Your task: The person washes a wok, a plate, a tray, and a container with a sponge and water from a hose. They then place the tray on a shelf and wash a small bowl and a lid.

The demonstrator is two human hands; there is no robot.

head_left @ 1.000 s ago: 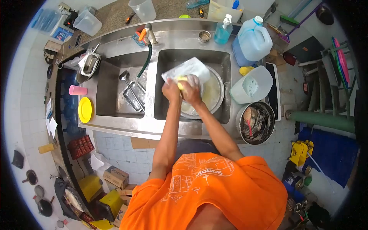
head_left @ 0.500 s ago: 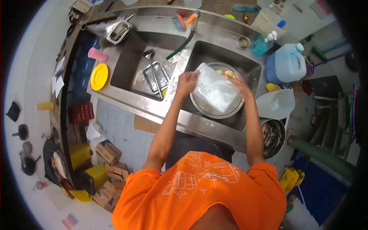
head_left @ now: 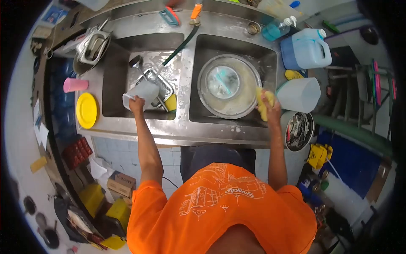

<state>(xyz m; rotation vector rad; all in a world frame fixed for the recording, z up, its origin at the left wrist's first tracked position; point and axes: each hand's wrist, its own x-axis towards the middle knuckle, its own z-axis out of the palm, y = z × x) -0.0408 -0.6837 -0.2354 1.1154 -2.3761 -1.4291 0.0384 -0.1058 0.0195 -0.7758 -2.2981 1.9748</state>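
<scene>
My left hand (head_left: 136, 104) grips the rim of a translucent plastic container (head_left: 146, 94), tilted over the left basin. Beneath it in that basin (head_left: 116, 95) lie a ladle (head_left: 136, 62), a metal tray (head_left: 168, 88) and a yellow-green sponge (head_left: 171, 103). My right hand (head_left: 272, 111) is closed on a yellow sponge or cloth (head_left: 263, 103) at the right edge of the right basin (head_left: 203, 48). Next to it in that basin is a large round metal bowl (head_left: 253, 76) with cloudy water and a round clear container (head_left: 223, 81) inside.
A green hose (head_left: 182, 45) reaches into the left basin. A pink cup (head_left: 76, 85) and yellow plate (head_left: 86, 111) sit at the left. On the right are a blue jug (head_left: 306, 51), a soap bottle (head_left: 277, 29), a white container (head_left: 298, 95) and a dirty pot (head_left: 299, 131).
My left hand has moved from the right basin to the left one with the translucent container. My right hand has let go of it and now holds the yellow sponge or cloth.
</scene>
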